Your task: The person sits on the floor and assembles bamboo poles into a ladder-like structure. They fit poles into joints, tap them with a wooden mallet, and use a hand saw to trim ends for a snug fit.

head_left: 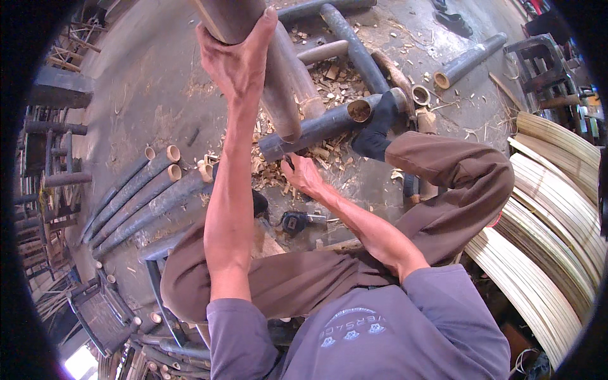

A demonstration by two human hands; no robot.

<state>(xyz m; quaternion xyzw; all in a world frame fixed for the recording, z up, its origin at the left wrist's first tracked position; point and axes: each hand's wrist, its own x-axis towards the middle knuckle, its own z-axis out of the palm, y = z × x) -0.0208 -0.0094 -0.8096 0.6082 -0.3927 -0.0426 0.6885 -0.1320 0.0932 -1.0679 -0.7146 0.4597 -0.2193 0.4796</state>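
Raised at the upper middle, my left hand [244,60] wraps around a thick brown pole [277,95] with a rounded lower end. That end hangs over a dark bamboo tube [316,132] lying across the floor. Below the tube's left end, my right hand [304,175] is closed on a small dark tool [289,161]; its kind is mostly hidden by my fingers. My dark-socked foot [378,126] rests against the tube near its open right end. Wood chips [332,84] lie scattered around the tube.
A black tape measure [294,221] lies between my legs. Several bamboo poles [142,183] lie at left, near stacked furniture frames [57,152]. Bundled pale slats [532,272] curve along the right. Behind are a loose tube [472,60], a black stool [538,63] and dark footwear [453,24].
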